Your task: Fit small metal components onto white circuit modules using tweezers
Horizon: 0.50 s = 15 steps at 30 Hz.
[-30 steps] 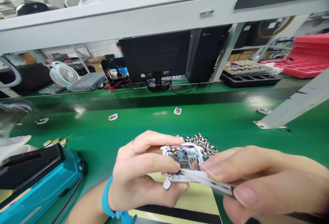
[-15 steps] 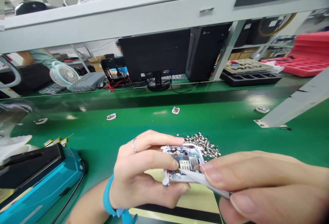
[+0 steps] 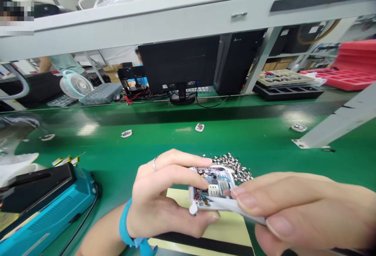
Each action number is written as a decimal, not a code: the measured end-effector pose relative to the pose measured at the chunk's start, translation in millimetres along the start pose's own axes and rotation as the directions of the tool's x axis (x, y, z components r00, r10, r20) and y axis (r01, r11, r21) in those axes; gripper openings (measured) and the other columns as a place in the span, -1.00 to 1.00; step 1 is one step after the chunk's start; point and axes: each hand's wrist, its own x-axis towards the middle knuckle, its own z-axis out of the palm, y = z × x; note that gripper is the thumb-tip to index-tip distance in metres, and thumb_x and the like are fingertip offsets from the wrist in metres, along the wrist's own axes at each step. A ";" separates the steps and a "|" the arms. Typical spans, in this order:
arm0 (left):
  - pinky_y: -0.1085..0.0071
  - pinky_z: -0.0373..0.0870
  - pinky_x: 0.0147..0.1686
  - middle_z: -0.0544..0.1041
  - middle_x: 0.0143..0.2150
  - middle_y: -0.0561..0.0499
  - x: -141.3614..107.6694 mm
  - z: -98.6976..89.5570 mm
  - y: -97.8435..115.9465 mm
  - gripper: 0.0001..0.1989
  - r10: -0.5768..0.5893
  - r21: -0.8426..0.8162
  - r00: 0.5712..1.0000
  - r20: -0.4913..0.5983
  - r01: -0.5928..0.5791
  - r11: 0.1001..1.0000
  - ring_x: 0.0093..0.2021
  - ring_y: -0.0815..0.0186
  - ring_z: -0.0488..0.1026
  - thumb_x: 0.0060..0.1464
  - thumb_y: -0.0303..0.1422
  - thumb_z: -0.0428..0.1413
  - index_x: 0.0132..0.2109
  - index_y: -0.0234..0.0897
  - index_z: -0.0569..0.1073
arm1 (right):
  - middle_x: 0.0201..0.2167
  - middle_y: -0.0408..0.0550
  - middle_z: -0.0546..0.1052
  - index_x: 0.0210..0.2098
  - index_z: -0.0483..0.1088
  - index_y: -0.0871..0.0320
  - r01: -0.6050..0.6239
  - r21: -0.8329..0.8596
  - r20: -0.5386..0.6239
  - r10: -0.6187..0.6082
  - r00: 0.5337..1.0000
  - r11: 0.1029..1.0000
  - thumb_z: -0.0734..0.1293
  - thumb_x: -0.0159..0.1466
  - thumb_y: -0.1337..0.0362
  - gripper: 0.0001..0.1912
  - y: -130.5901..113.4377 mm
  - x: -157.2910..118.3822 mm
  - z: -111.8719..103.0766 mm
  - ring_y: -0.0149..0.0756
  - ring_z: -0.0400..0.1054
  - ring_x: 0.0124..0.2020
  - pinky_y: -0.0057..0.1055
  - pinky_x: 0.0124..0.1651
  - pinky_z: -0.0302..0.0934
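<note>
My left hand (image 3: 167, 193), with a ring and a blue wrist strap, is closed around a small white-cased electronic device (image 3: 232, 175). Its index finger presses near the metal card slot (image 3: 214, 190) on the exposed circuit board, and the thumb supports the case from below. A small round silver disc (image 3: 193, 209) sticks out at the lower left corner of the case. Pinched in my right hand (image 3: 293, 209) are pale grey tweezers (image 3: 227, 205), their tip over the lower edge of the board by some thin wires. The fingers hide the tweezers' rear end.
Many small metal parts (image 3: 232, 166) lie heaped behind the device. Similar open devices (image 3: 199, 127) stand spaced along the green bench. A teal machine (image 3: 58, 209) is at left, a shelf post (image 3: 337, 119) at right. A monitor (image 3: 179, 64) stands at the back.
The tweezers' tip has moved from beside the card slot down to the board's lower edge. The device has shifted slightly right and down, still in the left hand.
</note>
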 end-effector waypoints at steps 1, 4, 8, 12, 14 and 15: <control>0.53 0.41 -0.30 0.45 -0.22 -0.13 0.0 0.1 0.4 -0.79 0.002 0.001 1.000 -0.004 -0.002 1.000 -0.25 0.33 0.43 -0.07 -0.38 0.21 -0.34 -0.45 0.38 | -0.38 -0.12 0.46 -0.22 0.45 0.07 0.035 -0.004 0.042 -0.035 0.999 0.999 0.38 0.25 0.25 -0.90 2.2 0.5 -2.5 -0.20 0.40 -0.39 -0.49 -0.41 0.44; 0.53 0.41 -0.31 0.45 -0.22 -0.13 0.0 0.2 0.8 -0.80 0.004 -0.005 1.000 -0.019 -0.004 1.000 -0.26 0.33 0.43 -0.07 -0.38 0.21 -0.35 -0.45 0.38 | -0.33 -0.12 0.46 -0.13 0.41 0.08 0.097 0.006 0.116 -0.097 0.989 0.995 0.40 0.22 0.29 -0.79 7.8 0.8 -10.0 -0.18 0.40 -0.36 -0.45 -0.37 0.45; 0.53 0.42 -0.30 0.44 -0.21 -0.15 0.2 -0.7 0.1 -0.78 0.013 -0.036 1.000 -0.009 -0.013 0.999 -0.25 0.32 0.43 -0.06 -0.38 0.21 -0.33 -0.45 0.37 | -0.32 -0.13 0.45 -0.07 0.36 0.08 0.124 0.083 0.212 -0.139 0.967 0.989 0.38 0.26 0.30 -0.75 11.8 2.5 -16.8 -0.20 0.40 -0.35 -0.45 -0.32 0.45; 0.48 0.46 -0.27 0.42 -0.15 -0.15 -0.6 -2.9 0.0 -0.78 -0.014 -0.070 1.000 0.018 0.015 0.997 -0.23 0.30 0.43 -0.04 -0.39 0.21 -0.27 -0.41 0.36 | -0.30 -0.13 0.45 -0.06 0.36 0.09 0.092 0.143 0.239 -0.124 0.963 0.985 0.37 0.26 0.28 -0.75 18.2 8.3 -20.0 -0.20 0.40 -0.37 -0.43 -0.30 0.45; 0.46 0.47 -0.25 0.40 -0.13 -0.17 -1.2 -4.1 0.7 -0.79 -0.020 -0.080 0.999 0.035 0.023 0.996 -0.20 0.27 0.42 -0.03 -0.42 0.20 -0.25 -0.40 0.36 | -0.28 -0.11 0.44 -0.03 0.34 0.13 0.173 0.158 0.265 -0.210 0.941 0.972 0.37 0.27 0.30 -0.71 21.8 9.7 -20.0 -0.20 0.40 -0.39 -0.43 -0.28 0.46; 0.45 0.48 -0.25 0.39 -0.12 -0.18 -1.5 -4.6 1.2 -0.80 -0.021 -0.088 0.999 0.046 0.025 0.996 -0.19 0.26 0.42 -0.03 -0.44 0.20 -0.25 -0.41 0.36 | -0.27 -0.10 0.44 -0.01 0.33 0.14 0.210 0.147 0.265 -0.243 0.933 0.967 0.37 0.27 0.31 -0.70 22.8 9.4 -19.4 -0.21 0.40 -0.39 -0.43 -0.29 0.46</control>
